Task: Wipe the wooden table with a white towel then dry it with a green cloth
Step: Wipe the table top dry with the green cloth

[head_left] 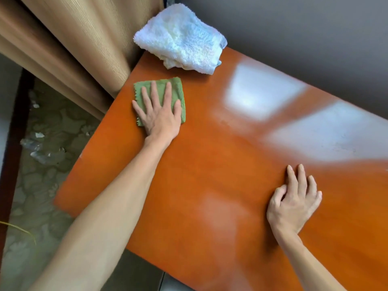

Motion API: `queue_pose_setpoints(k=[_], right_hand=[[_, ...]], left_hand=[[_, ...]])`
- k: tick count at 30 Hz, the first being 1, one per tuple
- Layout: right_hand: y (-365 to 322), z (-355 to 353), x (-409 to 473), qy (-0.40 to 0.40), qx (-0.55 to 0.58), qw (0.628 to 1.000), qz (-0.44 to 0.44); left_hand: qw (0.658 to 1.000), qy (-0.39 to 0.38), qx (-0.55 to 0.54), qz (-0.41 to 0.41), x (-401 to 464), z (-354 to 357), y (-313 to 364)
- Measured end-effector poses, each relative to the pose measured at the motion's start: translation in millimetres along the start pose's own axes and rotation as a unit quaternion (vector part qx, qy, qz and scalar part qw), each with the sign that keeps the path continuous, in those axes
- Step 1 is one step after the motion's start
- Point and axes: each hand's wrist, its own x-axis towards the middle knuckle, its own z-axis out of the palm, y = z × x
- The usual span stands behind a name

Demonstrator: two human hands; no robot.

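Observation:
The orange-brown wooden table [210, 164] fills most of the view, with bright window glare on its far right part. A folded green cloth [161, 87] lies near the table's far left corner. My left hand [159, 114] presses flat on it, fingers spread. The crumpled white towel [180, 38] rests loose at the far corner, partly hanging over the back edge. My right hand [294, 200] rests on the bare table at the near right, fingers slightly curled, holding nothing.
A beige curtain [69, 45] hangs just beyond the table's left edge. A grey wall [304, 28] runs behind the back edge. Patterned floor with scattered bits of litter [42, 148] shows at the lower left.

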Motion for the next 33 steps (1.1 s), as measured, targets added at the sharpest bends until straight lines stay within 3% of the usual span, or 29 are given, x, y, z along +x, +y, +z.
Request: queue_pose_setpoints(k=[4,7,9,12,15,20,25,30,33], right_hand=[[0.2,0.9,0.1,0.000,-0.002,1.000,0.005],[0.5,1.7,0.1,0.002,-0.010,1.000,0.001],[1.5,1.7,-0.1,-0.001,-0.013,1.000,-0.003],[2.5,0.5,-0.5,-0.016,-0.008,1.000,-0.004],[1.4,-1.0,0.2,-0.016,-0.008,1.000,0.000],[1.4,-2.4,1.3,-0.025,-0.007,1.000,0.002],[1.1,-2.6,2.1,-0.027,-0.010,1.000,0.003],[1.0,-2.0,2.9,-0.029,-0.014,0.999,0.003],[0.7,-2.0,3.4,-0.031,-0.018,0.999,0.005]], left_hand=[[0.988,-0.020,0.023,0.154,-51.5,22.8,90.2],[0.960,-0.048,0.031,0.273,-119.7,44.3,131.8],[0.940,-0.063,0.044,0.331,-168.5,56.3,139.8],[0.931,-0.061,0.050,0.356,-212.8,63.1,120.3],[0.945,-0.063,0.036,0.320,-208.7,57.0,80.6],[0.985,-0.050,0.036,0.160,-147.7,31.2,-2.2],[0.999,-0.033,0.014,0.002,-50.5,-6.9,-71.5],[0.992,-0.003,-0.033,-0.119,26.3,-16.4,-63.0],[0.996,-0.014,-0.023,-0.085,30.0,-12.4,-29.8]])
